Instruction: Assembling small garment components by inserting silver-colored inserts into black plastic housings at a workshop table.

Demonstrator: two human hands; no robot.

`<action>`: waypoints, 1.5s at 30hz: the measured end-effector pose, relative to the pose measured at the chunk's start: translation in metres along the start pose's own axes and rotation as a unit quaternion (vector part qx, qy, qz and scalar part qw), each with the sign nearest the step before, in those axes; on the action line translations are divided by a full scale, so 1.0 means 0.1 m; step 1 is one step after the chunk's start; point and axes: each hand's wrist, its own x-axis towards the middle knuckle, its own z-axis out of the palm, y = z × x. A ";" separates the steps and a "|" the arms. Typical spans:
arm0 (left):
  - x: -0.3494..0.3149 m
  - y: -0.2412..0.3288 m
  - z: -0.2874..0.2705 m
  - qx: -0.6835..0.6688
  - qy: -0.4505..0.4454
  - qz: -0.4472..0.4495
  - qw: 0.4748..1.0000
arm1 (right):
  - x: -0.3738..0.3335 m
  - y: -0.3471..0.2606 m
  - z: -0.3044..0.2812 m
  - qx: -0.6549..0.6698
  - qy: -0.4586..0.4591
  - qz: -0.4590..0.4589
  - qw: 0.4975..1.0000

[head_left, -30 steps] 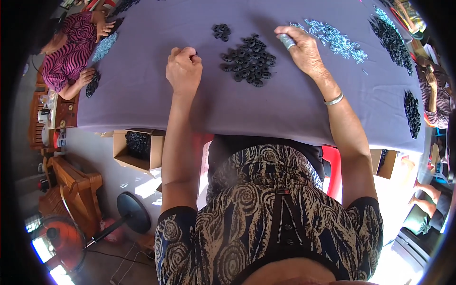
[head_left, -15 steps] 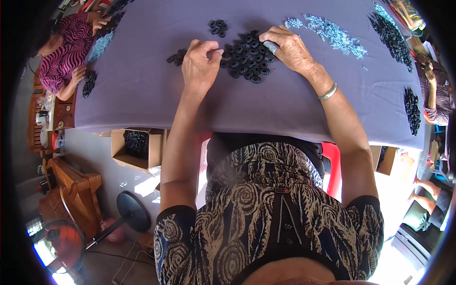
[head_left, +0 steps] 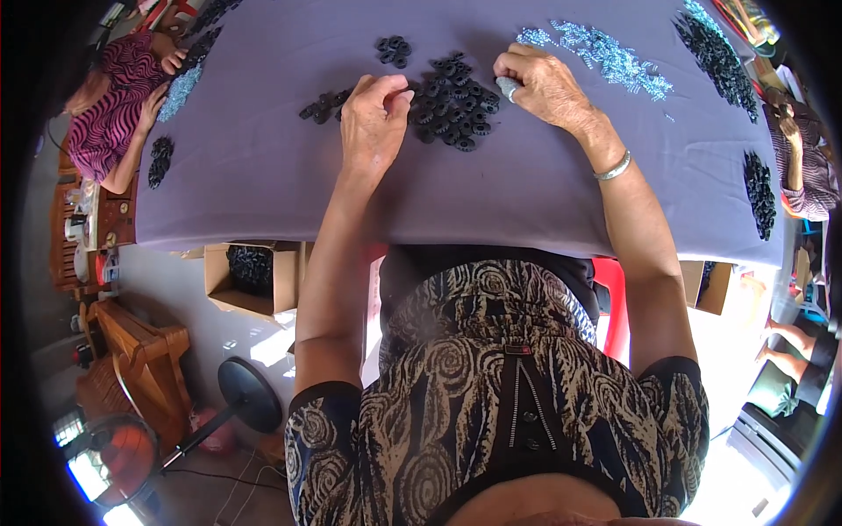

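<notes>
- Far left, at nine o'clock from the main pile: a co-worker (head_left: 110, 114) in a pink-and-black top, arms at the table edge beside a pale blue heap (head_left: 181, 92).
- Between eight and nine o'clock: a small black heap (head_left: 160, 160) near that edge of the purple cloth (head_left: 254, 175).
- Between seven and eight o'clock, below the cloth: an open cardboard box (head_left: 286, 285) with black contents.
- At nine o'clock: a loose group of black pieces (head_left: 319, 108), just beside the left hand.
- Left hand (head_left: 373, 127): thumb and forefinger curve toward each other by the main pile; whether anything is pinched, I cannot tell.
- Between ten and eleven o'clock: a small cluster of black rings (head_left: 393, 51).
- Clock centre: the main pile of black rings (head_left: 454, 105), between the two hands, which are apart.
- Right hand (head_left: 548, 86), between two and three o'clock: fingers curled, a grey wrap (head_left: 507, 88) on one digit; its grip is hidden.
- Beyond it, between two and three o'clock: scattered pale blue pieces (head_left: 614, 57).
</notes>
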 end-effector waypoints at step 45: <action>-0.15 0.28 0.30 -0.323 -0.084 -0.041 0.942 | -0.05 -0.39 0.04 0.315 0.050 -0.071 0.945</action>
